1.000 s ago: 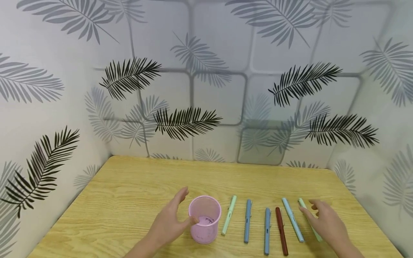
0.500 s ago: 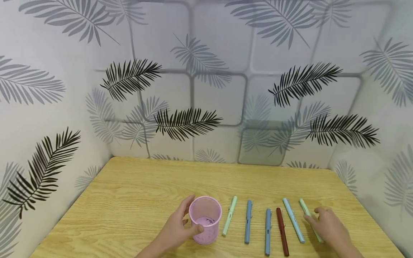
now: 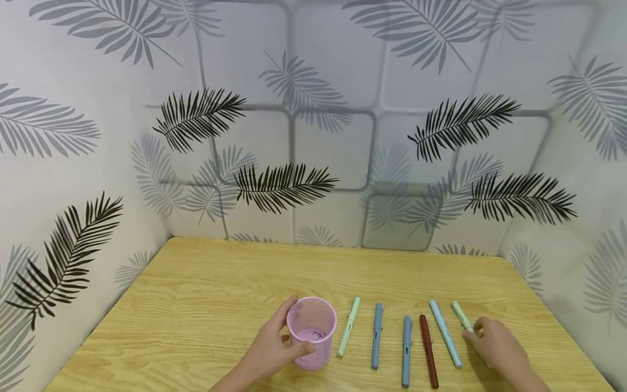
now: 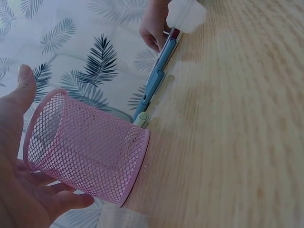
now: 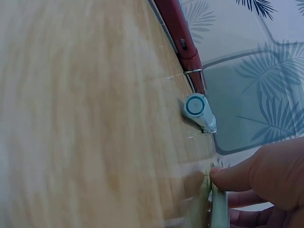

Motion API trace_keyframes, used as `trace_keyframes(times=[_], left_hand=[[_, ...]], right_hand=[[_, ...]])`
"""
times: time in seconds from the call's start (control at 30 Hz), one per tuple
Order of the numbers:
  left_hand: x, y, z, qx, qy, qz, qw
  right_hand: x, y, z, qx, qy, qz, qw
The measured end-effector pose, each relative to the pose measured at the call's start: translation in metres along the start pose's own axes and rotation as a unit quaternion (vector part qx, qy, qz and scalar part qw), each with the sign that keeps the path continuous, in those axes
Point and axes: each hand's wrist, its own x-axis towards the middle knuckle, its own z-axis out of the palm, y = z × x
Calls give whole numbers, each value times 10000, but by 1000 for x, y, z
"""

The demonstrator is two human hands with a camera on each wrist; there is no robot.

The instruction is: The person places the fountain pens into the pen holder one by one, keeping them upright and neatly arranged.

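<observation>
A pink mesh pen holder (image 3: 313, 326) stands upright on the wooden table; its side and round base show in the left wrist view. My left hand (image 3: 271, 345) curves round its left side, thumb at the front and fingers behind. At the right end of a row of pens, my right hand (image 3: 499, 345) pinches a light green pen (image 3: 461, 314) between thumb and fingers, covering its near part. In the right wrist view the thumb lies along the green pen (image 5: 219, 209), close over the table.
Between the hands lie another light green pen (image 3: 349, 326), two blue pens (image 3: 376, 335), a dark red pen (image 3: 428, 351) and a light blue pen (image 3: 446, 333), spaced apart. Leaf-patterned walls (image 3: 333, 218) border the wooden table (image 3: 196, 283) at back and sides.
My left hand has moved right and closed round the pen holder. My right hand has lowered onto the rightmost green pen and now pinches it, the pen's far end shifting slightly.
</observation>
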Motion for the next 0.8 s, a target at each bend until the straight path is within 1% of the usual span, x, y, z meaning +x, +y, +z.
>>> trace_keyframes(times=[0.1, 0.37, 0.57, 0.8], left_hand=[[0, -1, 1, -50, 5, -52, 10000], [1, 0, 4, -225, -34, -253, 9994], [1, 1, 5, -135, -14, -342, 9993], [2, 1, 4, -267, -21, -378, 9989]], right_hand=[[0, 0, 2, 66, 11, 52, 10000], [-2, 2, 4, -43, 202, 71, 9998], [0, 3, 2, -5, 234, 157, 9996], [-1, -4, -4, 94, 517, -79, 9986]])
